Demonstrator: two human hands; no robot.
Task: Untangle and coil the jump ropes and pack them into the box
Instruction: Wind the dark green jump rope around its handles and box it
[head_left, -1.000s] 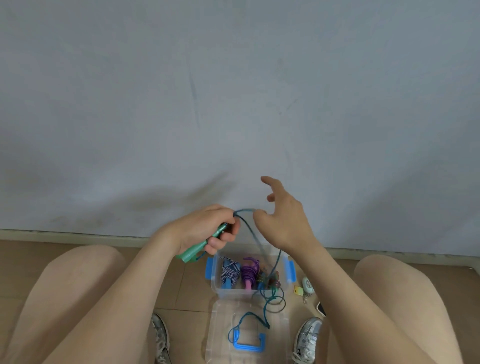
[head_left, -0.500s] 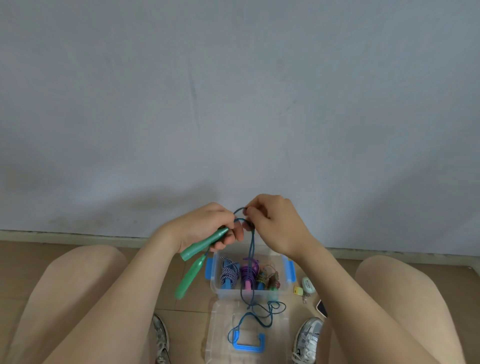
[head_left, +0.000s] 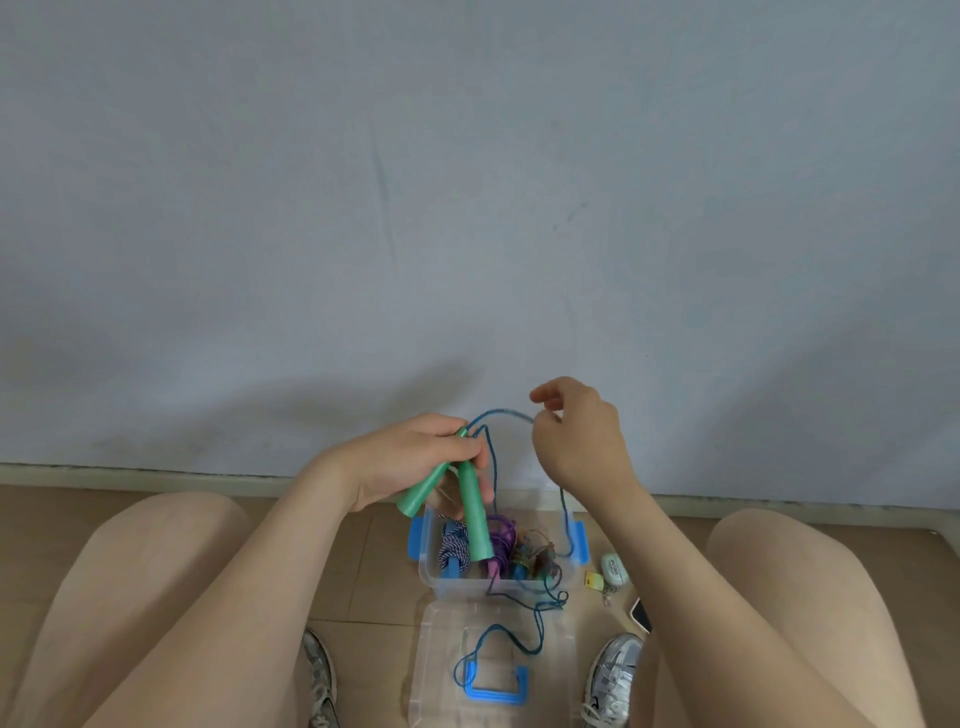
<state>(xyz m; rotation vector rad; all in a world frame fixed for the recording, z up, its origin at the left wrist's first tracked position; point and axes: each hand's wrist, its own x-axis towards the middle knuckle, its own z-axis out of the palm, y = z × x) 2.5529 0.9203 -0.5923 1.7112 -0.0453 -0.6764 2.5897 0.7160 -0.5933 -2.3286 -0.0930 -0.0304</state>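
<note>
My left hand (head_left: 410, 460) grips both green handles (head_left: 470, 512) of a jump rope, which point down over the box. Its thin blue-green cord (head_left: 501, 414) arches from the handle tops across to my right hand (head_left: 576, 441), which pinches it between thumb and fingers. From there the cord hangs down and trails in loose loops (head_left: 524, 618) over the box front and onto the lid. The clear plastic box (head_left: 441, 584) with blue clips sits on the floor between my knees. Inside lie a blue-white coiled rope (head_left: 451, 545), a purple rope (head_left: 501, 532) and a darker bundle (head_left: 535, 558).
The clear lid (head_left: 441, 649) with a blue handle (head_left: 496, 691) lies in front of the box. Small items sit right of the box: a pale oval case (head_left: 614, 569), a yellow tag (head_left: 592, 579), a phone corner (head_left: 640, 614). My shoes (head_left: 610, 675) and knees flank it. A wall stands close behind.
My right hand moved right and up from the left hand, drawing the cord out into an arch. The second handle, which hung loose, now lies with the first in my left hand.
</note>
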